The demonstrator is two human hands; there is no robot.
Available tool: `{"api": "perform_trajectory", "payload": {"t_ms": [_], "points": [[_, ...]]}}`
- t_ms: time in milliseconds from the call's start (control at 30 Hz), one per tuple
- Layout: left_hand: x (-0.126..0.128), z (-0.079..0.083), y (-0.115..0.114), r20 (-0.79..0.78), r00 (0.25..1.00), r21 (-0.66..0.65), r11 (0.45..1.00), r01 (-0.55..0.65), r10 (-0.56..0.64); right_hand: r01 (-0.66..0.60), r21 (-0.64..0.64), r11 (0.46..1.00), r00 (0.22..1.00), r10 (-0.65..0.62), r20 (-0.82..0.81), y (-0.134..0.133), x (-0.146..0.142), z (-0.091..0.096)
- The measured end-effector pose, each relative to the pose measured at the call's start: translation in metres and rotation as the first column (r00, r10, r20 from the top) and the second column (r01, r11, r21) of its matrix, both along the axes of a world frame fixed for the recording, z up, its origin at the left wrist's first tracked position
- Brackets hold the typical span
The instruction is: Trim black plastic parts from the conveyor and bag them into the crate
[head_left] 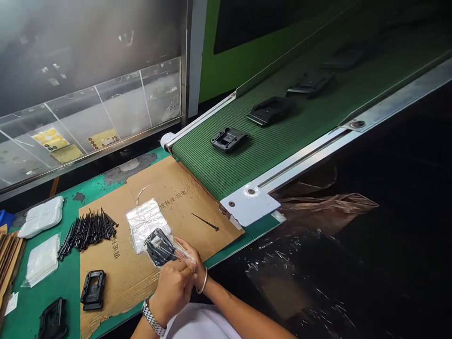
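Note:
A black plastic frame (159, 246) with a central opening sits inside a clear plastic bag (185, 254) in front of me. My left hand (174, 285), wearing a metal watch, is closed on the gathered end of the bag. On the far side, my right hand (195, 256), with a bracelet at its wrist, grips the bag too; its fingers are partly hidden. Just beyond lies a stack of clear bags (143, 214) on a flat cardboard sheet (197, 207). Another black frame (93, 288) rests on the cardboard's left edge.
A green conveyor belt (201, 167) slopes down to the table, carrying several black frames (229, 140). Left of me lie a pile of thin black pins (88, 230), white bag packs (43, 260) and a further black frame (52, 320). One loose pin (205, 221) lies on the cardboard.

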State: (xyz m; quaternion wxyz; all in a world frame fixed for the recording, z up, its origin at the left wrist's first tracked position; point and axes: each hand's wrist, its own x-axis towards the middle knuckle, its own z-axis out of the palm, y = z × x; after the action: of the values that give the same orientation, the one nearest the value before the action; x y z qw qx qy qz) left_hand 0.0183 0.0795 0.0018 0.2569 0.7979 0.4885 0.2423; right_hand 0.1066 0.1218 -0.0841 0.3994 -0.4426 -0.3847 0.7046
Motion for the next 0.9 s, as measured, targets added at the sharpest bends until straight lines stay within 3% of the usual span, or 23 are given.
{"api": "perform_trajectory", "payload": {"t_ms": [67, 100, 133, 167, 200, 233, 267, 300, 333, 400, 433, 500, 567, 700, 733, 800, 833, 900], "points": [[-0.01, 0.004, -0.006, 0.075, 0.989, -0.127, 0.983, 0.136, -0.127, 0.019, -0.041, 0.999, 0.999, -0.02, -0.036, 0.003, 0.008, 0.005], [-0.016, 0.003, -0.009, 0.153, 0.984, -0.145, 0.982, 0.117, -0.095, 0.026, -0.055, 0.998, 0.998, -0.029, -0.049, 0.004, 0.012, 0.008], [-0.021, -0.001, -0.011, 0.26, 0.964, -0.13, 0.991, -0.016, 0.05, 0.029, -0.062, 0.998, 0.998, -0.033, -0.058, 0.003, 0.016, 0.011], [-0.026, -0.007, -0.012, 0.385, 0.879, -0.123, 0.959, -0.254, 0.282, 0.036, -0.061, 0.998, 0.997, -0.04, -0.063, 0.002, 0.018, 0.015], [-0.029, -0.013, -0.012, 0.508, 0.687, -0.172, 0.843, -0.51, 0.52, 0.045, -0.053, 0.998, 0.997, -0.048, -0.065, 0.0, 0.02, 0.02], [-0.03, -0.019, -0.01, 0.591, 0.462, -0.303, 0.713, -0.633, 0.661, 0.047, -0.042, 0.998, 0.997, -0.049, -0.066, -0.002, 0.021, 0.024], [-0.03, -0.024, -0.007, 0.617, 0.259, -0.474, 0.614, -0.631, 0.743, 0.04, -0.034, 0.999, 0.997, -0.042, -0.07, -0.005, 0.021, 0.029], [-0.028, -0.029, -0.004, 0.596, 0.118, -0.644, 0.56, -0.521, 0.794, 0.027, -0.023, 0.999, 0.996, -0.029, -0.08, -0.007, 0.02, 0.034], [-0.026, -0.032, 0.001, 0.553, 0.044, -0.773, 0.532, -0.345, 0.832, 0.012, -0.011, 1.0, 0.995, -0.013, -0.094, -0.01, 0.019, 0.038], [-0.022, -0.035, 0.011, 0.479, -0.019, -0.877, 0.478, -0.046, 0.877, 0.01, 0.027, 1.0, 0.996, -0.007, -0.092, -0.014, 0.017, 0.043], [-0.022, -0.036, 0.016, 0.462, -0.048, -0.886, 0.463, 0.023, 0.886, 0.025, 0.046, 0.999, 0.998, -0.022, -0.06, -0.016, 0.017, 0.043], [-0.022, -0.039, 0.025, 0.463, -0.117, -0.882, 0.47, 0.045, 0.879, 0.06, 0.069, 0.996, 0.996, -0.064, 0.063, -0.021, 0.022, 0.04], [-0.022, -0.044, 0.032, 0.481, -0.12, -0.873, 0.487, 0.027, 0.869, 0.032, 0.046, 0.998, 0.98, -0.041, 0.195, -0.028, 0.034, 0.032], [-0.009, -0.053, 0.031, 0.496, -0.023, -0.867, 0.494, -0.058, 0.868, -0.197, -0.037, 0.98, 0.919, 0.197, 0.342, -0.042, 0.073, 0.022], [-0.003, -0.053, 0.029, 0.507, 0.012, -0.856, 0.505, -0.111, 0.862, -0.187, -0.006, 0.982, 0.908, 0.175, 0.381, -0.044, 0.082, 0.022], [0.012, -0.05, 0.025, 0.525, 0.108, -0.82, 0.535, -0.201, 0.844, -0.069, 0.135, 0.988, 0.913, 0.008, 0.409, -0.044, 0.096, 0.025], [0.02, -0.047, 0.023, 0.532, 0.155, -0.804, 0.554, -0.215, 0.833, -0.003, 0.207, 0.978, 0.923, -0.076, 0.376, -0.043, 0.099, 0.027], [0.035, -0.042, 0.023, 0.553, 0.193, -0.798, 0.582, -0.156, 0.81, 0.033, 0.261, 0.965, 0.959, -0.104, 0.265, -0.041, 0.098, 0.029]]}}
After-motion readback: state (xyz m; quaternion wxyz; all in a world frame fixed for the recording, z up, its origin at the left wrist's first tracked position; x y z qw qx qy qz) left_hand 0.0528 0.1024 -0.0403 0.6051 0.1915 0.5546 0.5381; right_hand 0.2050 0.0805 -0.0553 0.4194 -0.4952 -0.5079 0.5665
